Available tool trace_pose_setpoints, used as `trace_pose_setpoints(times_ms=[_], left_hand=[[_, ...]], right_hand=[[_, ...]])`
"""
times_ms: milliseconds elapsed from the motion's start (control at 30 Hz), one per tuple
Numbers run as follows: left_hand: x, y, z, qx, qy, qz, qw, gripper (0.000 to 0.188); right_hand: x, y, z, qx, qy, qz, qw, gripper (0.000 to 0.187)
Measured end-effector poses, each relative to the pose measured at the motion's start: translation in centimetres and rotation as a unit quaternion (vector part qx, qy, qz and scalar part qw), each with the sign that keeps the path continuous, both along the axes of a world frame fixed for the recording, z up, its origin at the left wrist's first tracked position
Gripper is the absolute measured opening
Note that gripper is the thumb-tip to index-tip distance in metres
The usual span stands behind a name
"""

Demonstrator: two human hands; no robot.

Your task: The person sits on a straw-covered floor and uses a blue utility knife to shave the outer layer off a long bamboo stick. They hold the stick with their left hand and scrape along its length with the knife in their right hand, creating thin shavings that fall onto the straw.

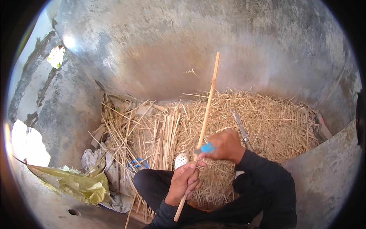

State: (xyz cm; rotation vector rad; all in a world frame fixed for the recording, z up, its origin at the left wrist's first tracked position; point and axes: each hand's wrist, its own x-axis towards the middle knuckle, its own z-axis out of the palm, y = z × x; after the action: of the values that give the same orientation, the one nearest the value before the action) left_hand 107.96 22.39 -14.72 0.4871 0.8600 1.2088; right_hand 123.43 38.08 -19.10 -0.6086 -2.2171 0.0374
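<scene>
A long, pale bamboo stick (pixel 209 103) slants up and away in front of me, its lower end near my lap. My left hand (pixel 185 182) is closed around its lower part. Just above that, my right hand (pixel 225 145) grips a small tool with a blue part (pixel 207 147), which presses against the stick. Motion blurs the tool, and its exact kind cannot be made out. A thin curled shaving (pixel 191 71) shows near the stick's upper part, against the wall.
A heap of shavings (pixel 267 118) covers the floor ahead, with a knife (pixel 240 124) lying on it. Several split bamboo strips (pixel 164 133) lie to the left. A white perforated shoe (pixel 181 160) and a yellowish sack (pixel 72 181) are nearby. A concrete wall (pixel 152 49) stands behind.
</scene>
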Motion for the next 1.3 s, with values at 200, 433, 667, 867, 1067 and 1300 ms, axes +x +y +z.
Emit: trace_pose_setpoints(times_ms=[200, 433, 667, 867, 1067, 1300], left_hand=[[0.2, -0.1, 0.5, -0.011, -0.013, -0.001, 1.0, 0.032], [0.9, -1.5, 0.9, -0.025, 0.028, -0.016, 0.999, 0.032], [1.3, -1.7, 0.9, -0.023, 0.056, -0.024, 0.998, 0.033], [1.1, -2.0, 0.4, -0.015, 0.061, -0.057, 0.996, 0.035], [1.9, -2.6, 0.2, -0.021, 0.07, -0.052, 0.996, 0.033], [2.6, -3.2, -1.0, -0.027, 0.073, -0.06, 0.995, 0.031]], right_hand=[[1.2, 2.7, -0.2, -0.086, -0.008, -0.069, 0.994, 0.073], [1.4, 4.2, -0.5, -0.001, -0.003, -0.105, 0.994, 0.073], [2.3, 7.0, -1.1, 0.037, -0.003, -0.114, 0.993, 0.075], [2.9, 8.7, -1.9, 0.066, 0.004, -0.117, 0.991, 0.074], [3.8, 11.3, -2.6, 0.06, -0.011, -0.219, 0.974, 0.075], [5.4, 14.5, -4.4, 0.05, -0.022, -0.268, 0.962, 0.079]])
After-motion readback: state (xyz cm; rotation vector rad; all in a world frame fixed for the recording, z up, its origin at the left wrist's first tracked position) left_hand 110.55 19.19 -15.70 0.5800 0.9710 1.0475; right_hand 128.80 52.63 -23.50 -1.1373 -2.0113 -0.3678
